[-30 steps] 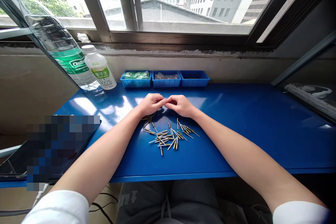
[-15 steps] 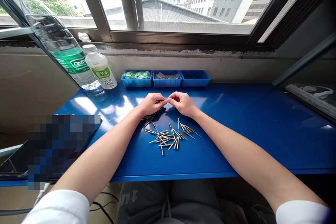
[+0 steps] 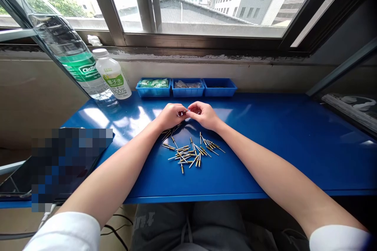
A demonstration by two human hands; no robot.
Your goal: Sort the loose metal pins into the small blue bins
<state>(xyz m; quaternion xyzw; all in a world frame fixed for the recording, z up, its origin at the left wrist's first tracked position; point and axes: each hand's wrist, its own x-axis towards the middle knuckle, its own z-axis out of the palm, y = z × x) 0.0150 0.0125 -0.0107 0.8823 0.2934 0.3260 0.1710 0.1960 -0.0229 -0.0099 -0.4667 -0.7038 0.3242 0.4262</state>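
Note:
My left hand [image 3: 173, 115] and my right hand [image 3: 204, 115] meet fingertip to fingertip above the blue table [image 3: 265, 133]. Both are closed in a pinch. Something small sits between the fingers, mostly hidden, and I cannot make out what it is. Several pop rivets [image 3: 188, 155] with brass-coloured bodies and silver pins lie loosely scattered on the table below my hands. More rivets [image 3: 168, 134] lie partly hidden under my left wrist.
Along the back wall stand three blue bins: one with green packets [image 3: 153, 84], one with clear packets [image 3: 187, 85], one with dark contents [image 3: 220, 91]. A large water bottle [image 3: 78, 66] and a smaller white bottle [image 3: 113, 76] stand back left. A dark device [image 3: 97, 147] lies at left.
The fingers of both hands have shifted slightly, and a small gap now shows between my left thumb and fingers. The scattered rivets lie as before.

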